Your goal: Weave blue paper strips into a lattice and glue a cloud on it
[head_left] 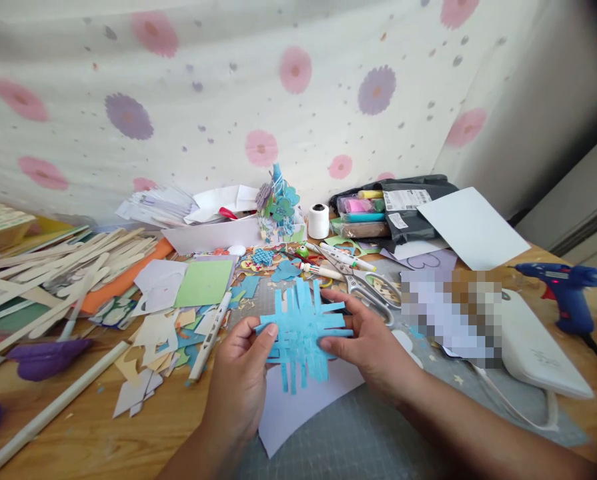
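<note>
Between my two hands is a woven square of light blue paper strips (303, 333), its loose strip ends sticking out on all sides. My left hand (245, 363) pinches its left edge, thumb on top. At the right edge, my right hand (371, 347) grips it between thumb and fingers, with the fingers partly behind the strips. Below the weave lies a pale lilac sheet of paper (298, 413) on a grey cutting mat (348, 440). Just beyond my right hand rest silver scissors (371, 297).
Wooden craft sticks (43, 280), paper scraps (153, 340) and a white rolled stick (53, 410) lie at left. A blue glue gun (568, 293) and a white power bank (538, 347) are at right. Behind stand a thread spool (319, 222) and a black bag (408, 207).
</note>
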Available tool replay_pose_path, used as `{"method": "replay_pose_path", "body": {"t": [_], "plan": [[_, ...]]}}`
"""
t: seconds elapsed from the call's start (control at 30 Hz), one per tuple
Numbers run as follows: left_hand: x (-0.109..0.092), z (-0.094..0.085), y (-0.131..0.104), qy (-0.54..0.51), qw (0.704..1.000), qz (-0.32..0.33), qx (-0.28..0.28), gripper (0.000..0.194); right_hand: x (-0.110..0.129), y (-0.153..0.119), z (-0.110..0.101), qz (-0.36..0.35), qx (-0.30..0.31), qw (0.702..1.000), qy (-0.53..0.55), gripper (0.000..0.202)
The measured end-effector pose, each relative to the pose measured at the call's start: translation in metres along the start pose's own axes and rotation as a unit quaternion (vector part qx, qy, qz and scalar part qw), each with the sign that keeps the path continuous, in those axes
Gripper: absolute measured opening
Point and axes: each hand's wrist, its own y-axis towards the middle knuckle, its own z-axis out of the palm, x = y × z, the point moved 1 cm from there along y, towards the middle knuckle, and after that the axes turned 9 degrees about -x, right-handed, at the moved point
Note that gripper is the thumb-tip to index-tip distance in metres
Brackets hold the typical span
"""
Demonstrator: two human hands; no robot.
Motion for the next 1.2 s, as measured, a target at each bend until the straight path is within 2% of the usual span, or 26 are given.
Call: {"method": "replay_pose_path", "body": {"t": [0.2,0.3,0.4,0.57,0.67,0.83,1.2], "plan": [[-0.001,-0.002,0.001,-0.008,1.000,-0.006,-0.010,0.026,0.001,0.002,-0.003,-0.024,-0.017,0.998,0.059,0.075],[-0.003,0.002,0.000,-0.064,0.998,-0.014,-0.014,0.027,0.001,-0.002,-0.001,-0.017,0.029,0.994,0.100,0.064],[-0.003,0.008,-0.004,-0.114,0.993,0.003,-0.023,0.027,-0.005,-0.009,0.006,0.001,0.079,0.992,0.096,0.054],[0.000,0.014,-0.009,-0.161,0.986,0.032,-0.032,0.024,-0.020,-0.019,0.026,0.047,0.059,0.991,0.111,0.040],[0.003,0.014,-0.011,-0.155,0.987,0.019,-0.023,0.023,-0.024,-0.022,0.034,0.035,0.034,0.992,0.113,0.027],[0.007,0.011,-0.015,-0.119,0.993,-0.003,0.021,0.020,-0.022,-0.019,0.031,-0.012,0.010,0.994,0.106,0.020],[0.009,0.006,-0.014,-0.067,0.997,0.012,0.043,0.016,-0.017,-0.017,0.030,-0.016,-0.002,0.996,0.088,0.022]]}}
